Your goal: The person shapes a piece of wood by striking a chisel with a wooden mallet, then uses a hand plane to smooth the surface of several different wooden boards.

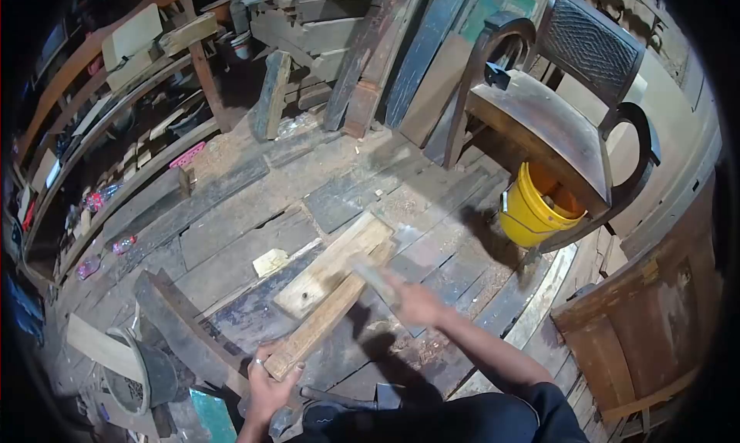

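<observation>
My left hand [271,389] is closed around the near end of a narrow wooden bar [324,325], which slants away from me across the floor. The bar's far part rests against a wider pale board [339,264] with a small dark spot near its left end. Over the far end of the bar, my right hand [420,304] grips a flat greyish tool [373,278], smeared by motion; I cannot tell its kind. Left of the board lies a small pale block [270,262]. A dark curved wooden piece [181,320] lies left of my left hand.
A carved wooden chair [539,111] stands at the back right, a yellow bucket [528,212] under its seat. Front left is a dark bucket [154,377] with a plank across it. A brown panel [640,331] leans at right. Planks [428,53] lean at the back.
</observation>
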The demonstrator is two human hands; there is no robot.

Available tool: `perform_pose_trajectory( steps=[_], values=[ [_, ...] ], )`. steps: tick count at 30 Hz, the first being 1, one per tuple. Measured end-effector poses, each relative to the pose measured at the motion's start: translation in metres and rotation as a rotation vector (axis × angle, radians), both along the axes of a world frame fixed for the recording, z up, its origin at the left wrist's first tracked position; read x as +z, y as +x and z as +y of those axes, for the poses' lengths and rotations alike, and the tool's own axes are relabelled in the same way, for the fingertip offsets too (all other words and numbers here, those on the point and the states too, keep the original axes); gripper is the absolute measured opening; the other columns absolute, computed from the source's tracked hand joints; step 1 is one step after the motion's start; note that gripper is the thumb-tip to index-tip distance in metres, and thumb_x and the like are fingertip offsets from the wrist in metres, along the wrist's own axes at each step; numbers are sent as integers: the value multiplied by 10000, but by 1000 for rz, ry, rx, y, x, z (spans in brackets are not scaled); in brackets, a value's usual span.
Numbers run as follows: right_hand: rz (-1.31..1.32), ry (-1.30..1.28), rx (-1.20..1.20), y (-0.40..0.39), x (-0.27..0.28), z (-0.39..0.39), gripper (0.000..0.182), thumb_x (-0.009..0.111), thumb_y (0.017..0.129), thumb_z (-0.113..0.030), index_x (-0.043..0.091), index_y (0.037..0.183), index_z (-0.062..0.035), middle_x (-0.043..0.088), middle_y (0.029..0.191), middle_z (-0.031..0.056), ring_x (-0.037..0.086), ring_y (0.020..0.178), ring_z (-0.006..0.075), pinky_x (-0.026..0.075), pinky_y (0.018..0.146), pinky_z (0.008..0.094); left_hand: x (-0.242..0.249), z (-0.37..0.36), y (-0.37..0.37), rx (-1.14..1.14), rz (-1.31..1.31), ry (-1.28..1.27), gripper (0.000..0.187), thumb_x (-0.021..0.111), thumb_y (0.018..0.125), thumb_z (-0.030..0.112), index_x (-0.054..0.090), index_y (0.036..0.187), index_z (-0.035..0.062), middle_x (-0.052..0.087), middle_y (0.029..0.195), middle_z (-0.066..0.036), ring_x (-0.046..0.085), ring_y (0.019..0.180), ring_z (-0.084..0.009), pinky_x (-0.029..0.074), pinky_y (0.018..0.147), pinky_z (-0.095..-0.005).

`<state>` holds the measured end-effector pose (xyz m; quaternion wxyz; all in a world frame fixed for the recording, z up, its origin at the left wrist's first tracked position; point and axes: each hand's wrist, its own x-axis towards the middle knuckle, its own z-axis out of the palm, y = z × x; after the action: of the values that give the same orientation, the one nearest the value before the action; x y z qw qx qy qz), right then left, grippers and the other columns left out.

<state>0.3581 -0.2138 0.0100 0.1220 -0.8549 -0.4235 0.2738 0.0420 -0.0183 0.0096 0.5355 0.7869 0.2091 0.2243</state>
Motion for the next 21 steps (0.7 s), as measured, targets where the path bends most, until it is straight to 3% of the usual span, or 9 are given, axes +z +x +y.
perform_pose_trajectory(
  steps=[4,6,7,9,11,13,17,18,21],
  values=[
    [16,-4,-145,8,-1,0,1021,655,859,-142,87,1705,-212,748,1031,279,739,928,450,594,859,536,-2,-2,4,16,-4,-171,467,799,899,40,537,1279,-28,644,1291,-175,656,1158,-227,519,1025,-386],
    [147,-73,102,-31,34,8,1024,665,860,-152,91,1705,-228,742,1070,289,730,957,472,597,885,529,-3,-1,7,27,-43,-178,470,807,883,31,547,1269,-32,659,1264,-177,665,1141,-220,532,1004,-379],
    [130,97,128,-57,38,6,1016,662,876,-170,84,1707,-259,733,1067,287,722,932,481,601,895,522,-3,0,9,46,-84,-178,473,815,867,22,557,1259,-36,675,1237,-179,675,1124,-214,545,983,-373],
    [301,44,271,-94,88,10,965,644,919,-212,92,1702,-325,724,1073,295,726,861,479,612,883,537,-5,3,8,60,-120,-183,477,823,851,13,566,1249,-39,691,1209,-182,684,1107,-207,558,962,-366],
    [310,118,264,-94,76,4,985,623,878,-123,113,1699,-314,726,1003,310,709,920,499,570,852,577,-11,4,1,27,-79,-188,487,824,849,8,569,1260,-35,685,1221,-184,684,1117,-218,554,971,-365],
    [285,72,89,-60,33,-1,1009,658,889,-210,70,1706,-282,723,1054,329,725,816,483,604,819,548,-15,4,1,36,-117,-210,509,837,835,10,574,1269,-28,680,1221,-188,677,1122,-219,547,973,-372],
    [-158,-33,-160,32,-52,-25,1087,674,818,-174,43,1703,-202,730,931,323,725,845,485,596,841,537,-13,3,0,32,-65,-6,509,848,807,-1,595,1248,-26,679,1219,-189,678,1102,-236,534,970,-371],
    [-158,-36,-150,28,-37,-20,1087,674,818,-174,43,1703,-202,730,931,323,725,845,485,596,841,537,-9,3,6,32,-92,-25,498,845,808,-3,598,1240,-23,680,1208,-184,680,1094,-237,536,964,-369],
    [202,-64,-61,-38,46,3,959,647,882,-211,149,1702,-230,724,1097,312,709,995,482,560,933,548,-1,1,8,58,-76,-94,476,837,813,-7,600,1225,-20,679,1185,-172,681,1080,-232,541,948,-368]
  ],
)
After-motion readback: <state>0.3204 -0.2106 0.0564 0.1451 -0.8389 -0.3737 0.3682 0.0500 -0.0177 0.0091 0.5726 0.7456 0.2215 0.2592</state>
